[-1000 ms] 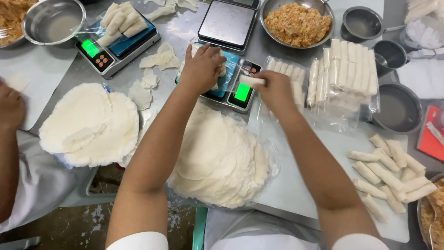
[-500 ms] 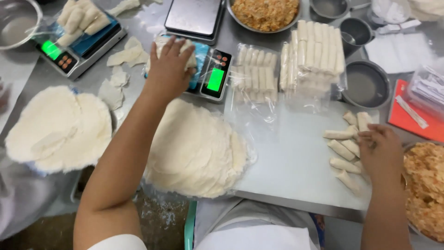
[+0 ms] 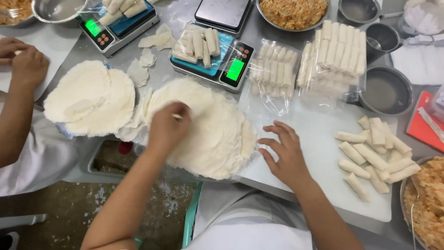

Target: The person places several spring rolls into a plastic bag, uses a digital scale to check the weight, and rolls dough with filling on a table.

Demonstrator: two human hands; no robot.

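My left hand (image 3: 167, 128) rests on a stack of thin white round wrappers (image 3: 208, 134), fingers pinching at the top sheet. My right hand (image 3: 286, 153) lies flat and empty, fingers spread, on the white cutting board (image 3: 319, 153) just right of the stack. Several rolled spring rolls (image 3: 374, 153) lie on the right side of the board. A blue-topped digital scale (image 3: 210, 58) behind the stack carries several rolls.
Another person's hands (image 3: 23, 58) work at the left beside a second wrapper stack (image 3: 88, 99) and a second scale (image 3: 118, 25). Bagged rolls (image 3: 333, 58), metal bowls (image 3: 386, 90) and bowls of orange filling (image 3: 293, 11) stand at the back; more filling (image 3: 428, 203) at right.
My left hand has come back from the scale down onto the wrapper stack. My right hand has moved left from the loose rolls onto the bare board beside the stack.
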